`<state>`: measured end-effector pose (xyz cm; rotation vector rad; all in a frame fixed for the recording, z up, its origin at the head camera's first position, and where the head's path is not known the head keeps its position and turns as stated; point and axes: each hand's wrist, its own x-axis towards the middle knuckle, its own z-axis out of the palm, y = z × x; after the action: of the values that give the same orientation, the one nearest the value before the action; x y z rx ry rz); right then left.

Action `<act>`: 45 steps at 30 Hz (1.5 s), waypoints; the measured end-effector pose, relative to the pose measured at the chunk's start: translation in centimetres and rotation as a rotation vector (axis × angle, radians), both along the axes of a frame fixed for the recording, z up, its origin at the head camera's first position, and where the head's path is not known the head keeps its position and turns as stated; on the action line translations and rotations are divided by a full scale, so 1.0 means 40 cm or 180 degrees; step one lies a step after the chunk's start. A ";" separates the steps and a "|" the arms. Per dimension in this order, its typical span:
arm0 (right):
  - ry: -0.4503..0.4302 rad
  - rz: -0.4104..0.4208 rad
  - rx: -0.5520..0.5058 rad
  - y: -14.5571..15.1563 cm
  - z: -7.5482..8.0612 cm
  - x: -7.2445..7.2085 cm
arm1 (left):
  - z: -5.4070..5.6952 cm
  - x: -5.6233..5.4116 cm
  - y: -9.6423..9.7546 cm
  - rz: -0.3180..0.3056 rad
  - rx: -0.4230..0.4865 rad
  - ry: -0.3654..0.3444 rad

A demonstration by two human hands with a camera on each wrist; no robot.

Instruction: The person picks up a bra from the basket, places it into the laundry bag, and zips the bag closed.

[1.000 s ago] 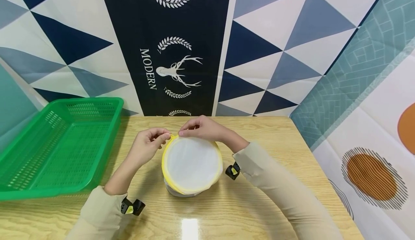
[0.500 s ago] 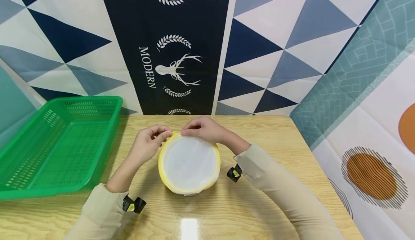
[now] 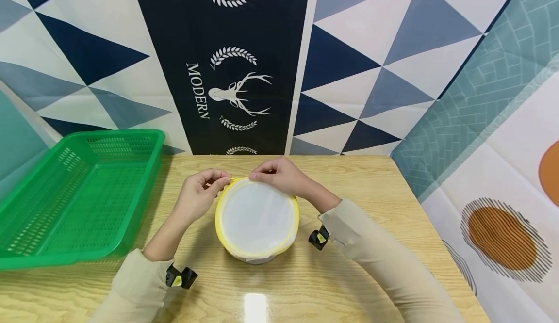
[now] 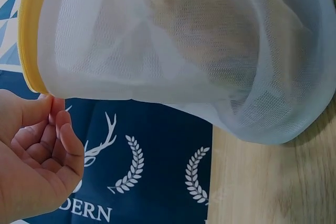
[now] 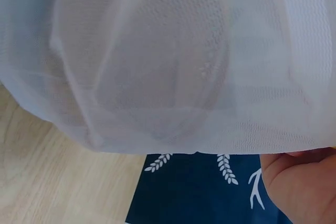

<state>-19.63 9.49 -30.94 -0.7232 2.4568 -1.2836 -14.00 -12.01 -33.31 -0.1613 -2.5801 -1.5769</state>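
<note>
A round white mesh laundry bag [image 3: 257, 220] with a yellow zipper edge [image 3: 220, 231] stands on the table in the middle of the head view. My left hand [image 3: 200, 193] pinches the yellow edge at its far left, between thumb and fingertips. In the left wrist view those fingers [image 4: 64, 124] meet the end of the yellow band. Farther right along the rim, my right hand [image 3: 283, 176] pinches the edge; whether a zipper pull is in its fingers is hidden. The right wrist view shows the mesh side [image 5: 157, 72] with part of that hand [image 5: 302, 184] below it.
A green plastic basket [image 3: 91, 206] with perforated sides stands on the left of the wooden table [image 3: 358, 265]. Behind the table's far edge hangs a patterned cloth [image 3: 238, 27]. Dark wrist cameras [image 3: 181, 278] sit at both sleeves.
The right hand has slid a little to the right along the rim, widening the gap between the hands. The left hand keeps its pinch. The bag's top has tilted and shifted slightly.
</note>
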 end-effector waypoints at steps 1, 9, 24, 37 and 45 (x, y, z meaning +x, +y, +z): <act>-0.0012 -0.0003 -0.0007 0.001 -0.001 0.000 | -0.001 0.001 -0.001 0.0004 -0.0012 0.0003; -0.0012 0.0009 -0.0072 0.005 -0.004 0.001 | 0.001 0.003 0.000 -0.0081 0.0005 -0.0018; 0.0039 0.0386 -0.0006 -0.008 0.006 -0.005 | 0.000 -0.006 0.010 -0.0216 0.0035 -0.0050; 0.0062 0.0525 -0.0103 -0.018 -0.005 -0.002 | -0.003 -0.005 0.012 -0.0201 0.0052 -0.0044; 0.0094 0.0513 -0.0122 -0.017 -0.010 -0.001 | -0.001 -0.005 0.017 -0.0193 0.0068 -0.0064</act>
<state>-19.68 8.83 -31.34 -0.9356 2.3475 -1.2706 -14.18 -11.35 -33.36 -0.2250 -2.5959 -1.6341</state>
